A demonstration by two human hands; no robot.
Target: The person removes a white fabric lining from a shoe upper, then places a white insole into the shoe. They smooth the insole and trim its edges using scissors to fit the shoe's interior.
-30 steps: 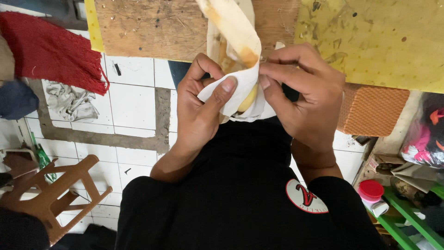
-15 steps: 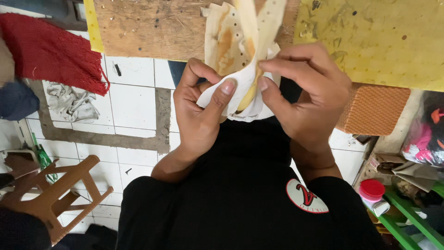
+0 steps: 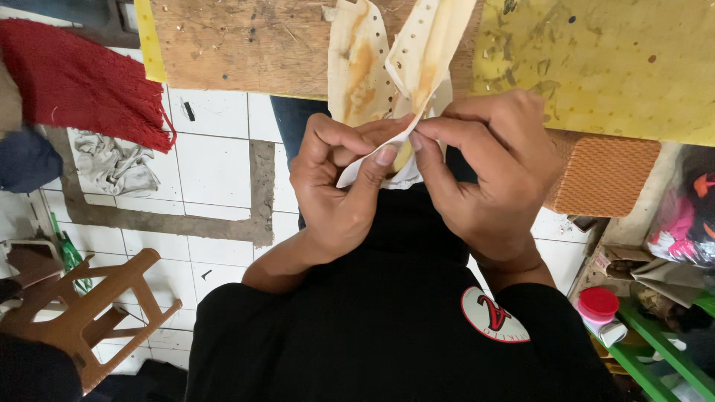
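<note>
Both hands hold a cream, glue-stained perforated shoe upper piece in front of my chest. My left hand pinches its lower white edge between thumb and forefinger. My right hand grips the same edge from the right, fingertips meeting the left thumb. The piece folds upward into two flaps with rows of punched holes, over the edge of a wooden workboard. The lower end of the piece is hidden behind my fingers.
A yellow stained sheet covers the board's right side. A red cloth and a grey rag lie on the white tiled floor at left. A brown plastic stool stands lower left. A red-capped bottle sits lower right on a green rack.
The folded piece has been spread open into two perforated flaps. Both hands have shifted up slightly and pinch closer together at its lower edge.
</note>
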